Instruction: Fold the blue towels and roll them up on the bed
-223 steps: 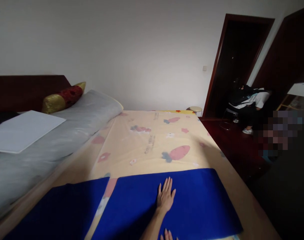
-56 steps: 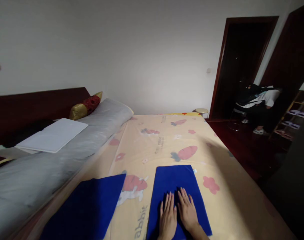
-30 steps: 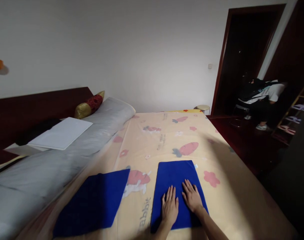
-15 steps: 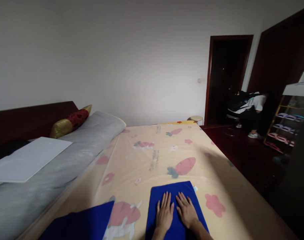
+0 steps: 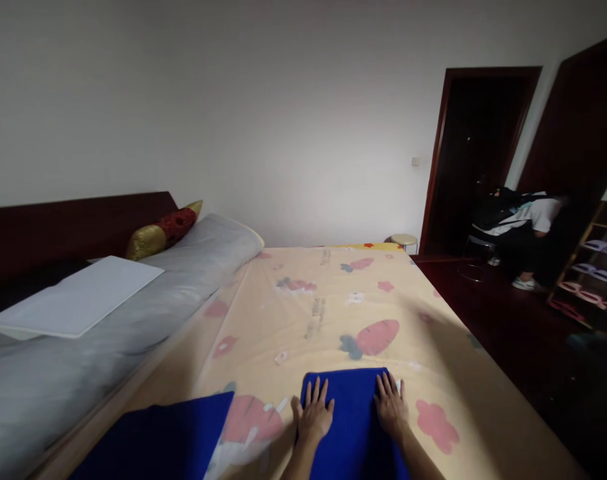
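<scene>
A folded blue cloth [image 5: 353, 420] lies flat on the patterned bedsheet [image 5: 283, 320], its near end cut off by the bottom of the view. My left hand [image 5: 314, 410] rests palm down on its left edge, fingers spread. On the right edge, near the far corner, my right hand [image 5: 392, 403] also lies flat with fingers apart. A small white tag peeks out beside the right fingers. To the left, a second blue cloth [image 5: 158, 437] is spread on the sheet, partly outside the view.
A grey rolled quilt [image 5: 193, 287] runs along the bed's left side, with a white board [image 5: 93, 293] and a red-gold cushion [image 5: 166, 230] on it. At the back stands a round stool [image 5: 404, 239]. A person [image 5: 523, 220] sits bent over near a shoe rack [image 5: 590, 280] at right.
Both hands have moved apart, from the middle of the cloth out to its left and right edges. The view has turned slightly left.
</scene>
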